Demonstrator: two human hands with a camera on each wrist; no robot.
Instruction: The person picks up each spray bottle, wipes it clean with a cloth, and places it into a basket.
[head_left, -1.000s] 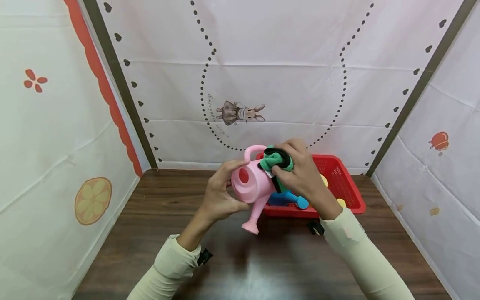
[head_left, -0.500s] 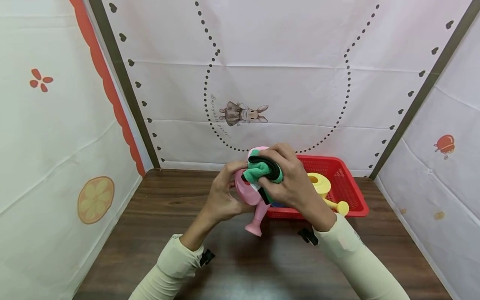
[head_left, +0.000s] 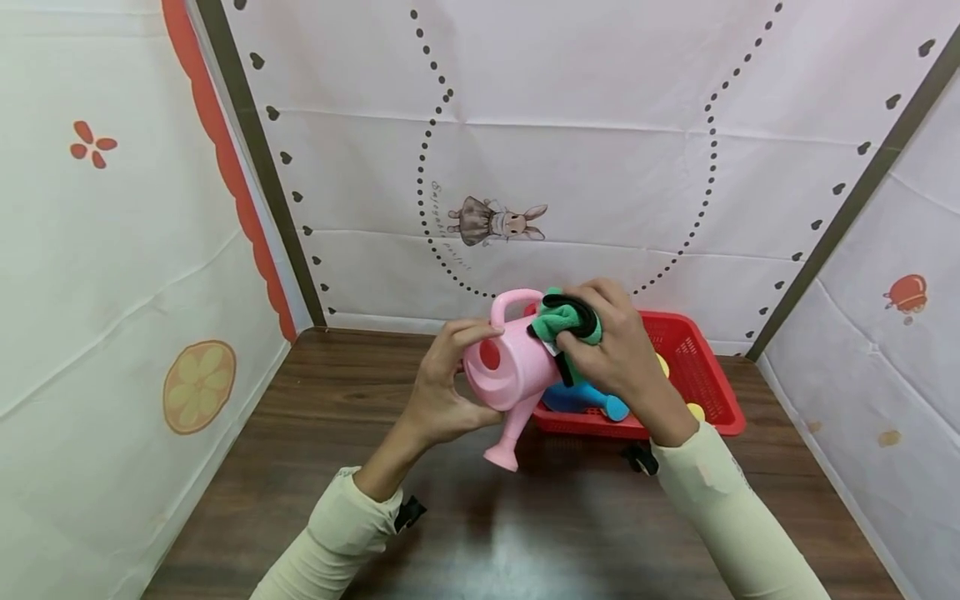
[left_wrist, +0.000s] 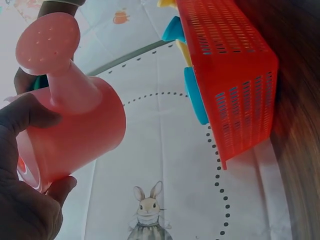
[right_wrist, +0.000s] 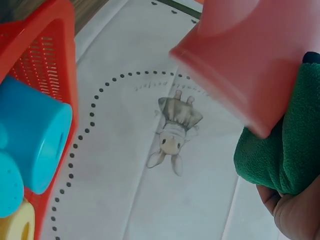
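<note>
A pink toy watering can (head_left: 528, 358) is held tilted above the table, its round sprinkler spout pointing down toward me. My left hand (head_left: 442, 383) grips it around the top end, thumb below and fingers above, as the left wrist view also shows. In my right hand (head_left: 618, 346) is a bunched green cloth (head_left: 562, 321) with black edging, pressed against the can's side near the base. The right wrist view shows the green cloth (right_wrist: 285, 135) touching the can's lower edge. Part of the can's handle side is hidden behind the cloth.
Behind and right of the can stands a red plastic basket (head_left: 701, 367). Inside are a blue watering can (right_wrist: 35, 135) and a yellow one (right_wrist: 17, 220). A dark wooden table (head_left: 360, 400) lies below, with printed cloth walls (head_left: 577, 183) around it.
The cloth went from the can's side to over its top opening, hiding it, then back to the side near the base. The left hand keeps its grip on the watering can.
</note>
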